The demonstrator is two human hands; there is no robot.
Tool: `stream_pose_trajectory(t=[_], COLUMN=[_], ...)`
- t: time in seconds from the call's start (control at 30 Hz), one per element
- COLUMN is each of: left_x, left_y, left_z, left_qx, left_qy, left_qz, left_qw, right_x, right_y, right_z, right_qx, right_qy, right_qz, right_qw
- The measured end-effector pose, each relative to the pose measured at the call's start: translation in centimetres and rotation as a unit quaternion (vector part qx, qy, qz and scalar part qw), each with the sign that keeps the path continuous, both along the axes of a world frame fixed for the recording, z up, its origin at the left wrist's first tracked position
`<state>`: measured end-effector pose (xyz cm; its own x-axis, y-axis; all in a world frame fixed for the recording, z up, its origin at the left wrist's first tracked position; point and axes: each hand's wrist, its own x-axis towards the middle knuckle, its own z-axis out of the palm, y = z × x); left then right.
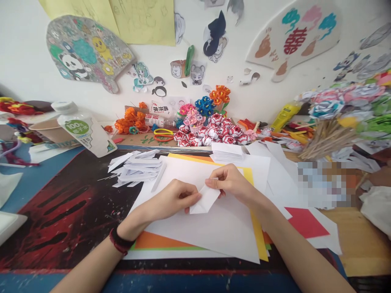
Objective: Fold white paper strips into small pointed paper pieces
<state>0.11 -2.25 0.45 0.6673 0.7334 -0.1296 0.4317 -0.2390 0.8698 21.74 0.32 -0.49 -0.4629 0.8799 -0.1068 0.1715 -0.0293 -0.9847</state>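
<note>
A small white angular piece of folded paper (206,202) is over the middle of the large white rectangular paper sheet (210,238), which lies on the worktop (183,283); whether it touches that sheet cannot be told. Both grips are closed on it: the left hand (174,198) pinches its left edge between thumb and fingers, and the right hand (232,183) pinches its far-right end.

The folding looks partway along. The piece already has a slanted outline and a faint crease near its lower edge, so at least one fold seems made; with both hands on it, this one does not look finished (how many folds are left, the view does not say).

At the large sheet's far-left side lies a loose pile of narrow white paper strips (137,169), and at its far-right corner sits a neat stack of white paper pieces (227,153). Both suggest a good deal of paper is prepared, though whether either is worked or waiting is unclear. Beyond the large sheet's far edge, a cluster of red-and-white rosette-shaped flowers (215,132) looks complete. To its right lies a plain red paper piece (307,222), apparently unfolded.
</note>
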Motion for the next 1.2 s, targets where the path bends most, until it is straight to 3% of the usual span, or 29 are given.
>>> stream_pose_trajectory(t=[0.4, 0.7, 1.0, 1.2], left_x=[-0.5, -0.7, -1.4, -1.3], left_y=[0.0, 0.4, 0.5, 0.7], left_z=[0.9, 0.4, 0.8, 0.5], left_qx=[0.045, 0.135, 0.122, 0.130], left_qy=[0.006, 0.046, 0.041, 0.066], left_qz=[-0.047, 0.006, 0.018, 0.078], left_qw=[0.998, 0.990, 0.992, 0.986], right_x=[0.3, -0.2, 0.8, 0.6], right_y=[0.0, 0.1, 0.9, 0.9], right_z=[0.4, 0.1, -0.5, -0.7], right_qx=[0.007, 0.014, 0.040, 0.047], right_qy=[0.006, 0.018, 0.037, 0.042], right_qz=[-0.005, -0.029, -0.096, -0.081], right_qw=[1.000, 0.999, 0.994, 0.995])
